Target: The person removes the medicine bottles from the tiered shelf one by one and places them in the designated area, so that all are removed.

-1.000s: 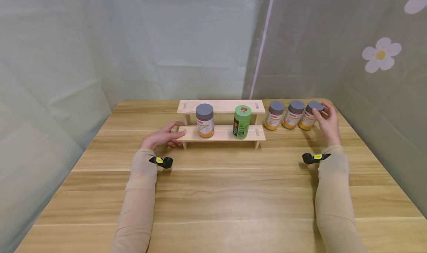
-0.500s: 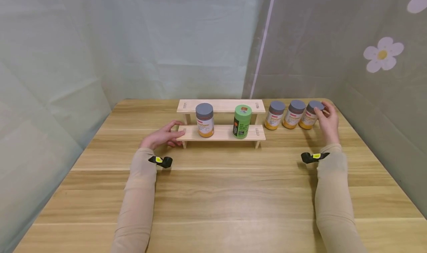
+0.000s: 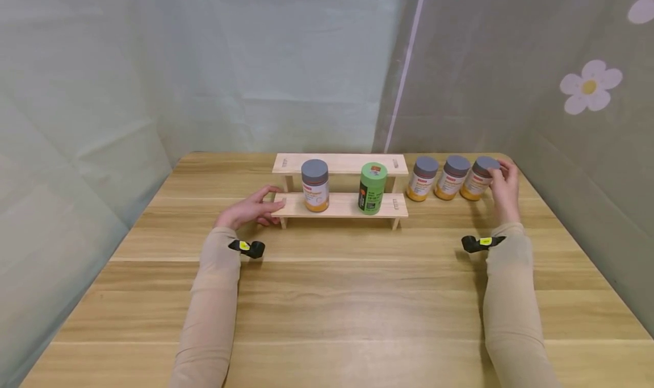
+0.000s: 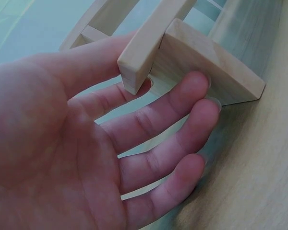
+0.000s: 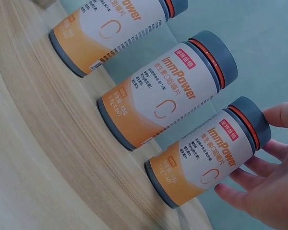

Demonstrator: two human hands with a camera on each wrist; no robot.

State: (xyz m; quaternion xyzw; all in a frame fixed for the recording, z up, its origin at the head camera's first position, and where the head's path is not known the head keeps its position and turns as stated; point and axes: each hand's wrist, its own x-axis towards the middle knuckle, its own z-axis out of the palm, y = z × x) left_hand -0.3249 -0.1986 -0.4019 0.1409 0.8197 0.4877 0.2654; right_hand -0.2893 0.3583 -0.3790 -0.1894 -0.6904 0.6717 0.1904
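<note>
My left hand (image 3: pixel 250 209) grips the left end of a two-tier wooden stand (image 3: pixel 339 205), thumb on top of the lower board. In the left wrist view, curled fingers (image 4: pixel 182 93) reach under that board beside its leg. My right hand (image 3: pixel 506 192) is at the rightmost of three grey-lidded jars in a row, a white-and-orange ImmPower jar (image 5: pixel 204 160) upright on the table. The thumb is at the right edge of its lid, and the relaxed fingers lie along the jar's right side.
Another grey-lidded jar (image 3: pixel 315 195) and a green jar (image 3: pixel 372 192) stand on the lower board. Two more ImmPower jars (image 3: pixel 422 179) are lined up right of the stand. Fabric curtains (image 3: pixel 306 64) hang behind the wooden table (image 3: pixel 357 297).
The right thumb has slid from the front of the rightmost jar's lid to its right edge. The left hand and the stand have kept their places; the view has shifted slightly.
</note>
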